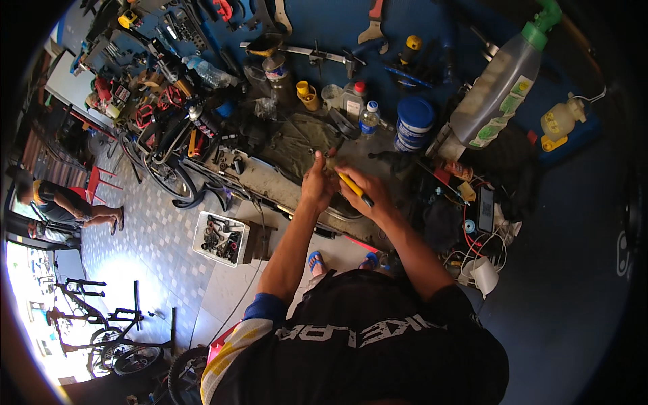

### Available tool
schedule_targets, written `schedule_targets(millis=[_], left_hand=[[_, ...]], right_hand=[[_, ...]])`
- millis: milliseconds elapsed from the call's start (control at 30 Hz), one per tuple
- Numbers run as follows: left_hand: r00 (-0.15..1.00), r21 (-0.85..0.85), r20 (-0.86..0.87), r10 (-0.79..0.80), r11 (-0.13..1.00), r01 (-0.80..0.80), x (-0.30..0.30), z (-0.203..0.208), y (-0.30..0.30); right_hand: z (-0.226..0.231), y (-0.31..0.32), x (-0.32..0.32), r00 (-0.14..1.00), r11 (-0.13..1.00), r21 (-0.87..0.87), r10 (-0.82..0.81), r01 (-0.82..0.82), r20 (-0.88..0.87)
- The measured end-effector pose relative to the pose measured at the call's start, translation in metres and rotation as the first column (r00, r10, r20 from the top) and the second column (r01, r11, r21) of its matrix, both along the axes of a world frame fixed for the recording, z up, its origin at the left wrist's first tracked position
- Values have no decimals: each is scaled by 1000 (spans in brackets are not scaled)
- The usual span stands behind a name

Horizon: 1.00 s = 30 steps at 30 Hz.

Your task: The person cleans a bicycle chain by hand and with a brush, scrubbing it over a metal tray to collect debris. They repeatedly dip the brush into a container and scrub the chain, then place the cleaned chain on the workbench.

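Over the workbench [270,177] my two hands are close together. My right hand [370,194] is closed around a slim tool with a yellow and black handle [352,185]; its working end lies by my left hand, too small to make out. My left hand [318,183] is closed with its thumb pointing up, and whatever its fingers hold is hidden. Just beyond both hands a dark, stained cloth [293,145] lies on the bench. Small dark parts [233,164] sit on the bench further left.
Behind my hands stand a blue tub [414,123], a small clear bottle [369,118] and a grey bottle with a red cap [354,101]. A large green-topped spray bottle [503,88] is at right. A white bin of metal parts [221,237] stands lower left. Another person [64,202] is far left.
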<state>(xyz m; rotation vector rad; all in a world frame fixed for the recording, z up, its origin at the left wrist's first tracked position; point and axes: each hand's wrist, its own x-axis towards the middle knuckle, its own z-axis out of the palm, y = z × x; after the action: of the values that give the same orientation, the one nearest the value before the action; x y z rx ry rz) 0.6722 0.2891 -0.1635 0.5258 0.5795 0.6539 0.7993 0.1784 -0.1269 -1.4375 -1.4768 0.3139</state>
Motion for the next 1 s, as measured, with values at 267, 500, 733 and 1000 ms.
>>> schedule_targets(millis=[267, 500, 733, 1000], left_hand=[[992, 53, -104, 67, 997, -62, -1, -17, 18], [984, 149, -129, 124, 983, -104, -3, -8, 21], [988, 158, -57, 143, 979, -132, -7, -13, 27], [983, 121, -137, 126, 987, -110, -5, -5, 20]], right_hand=[[23, -1, -10, 997, 998, -50, -26, 30, 75], [-17, -16, -3, 986, 986, -165, 4, 24, 167], [-35, -15, 7, 980, 962, -273, 28, 27, 195], [-17, -10, -4, 982, 989, -129, -43, 67, 184]])
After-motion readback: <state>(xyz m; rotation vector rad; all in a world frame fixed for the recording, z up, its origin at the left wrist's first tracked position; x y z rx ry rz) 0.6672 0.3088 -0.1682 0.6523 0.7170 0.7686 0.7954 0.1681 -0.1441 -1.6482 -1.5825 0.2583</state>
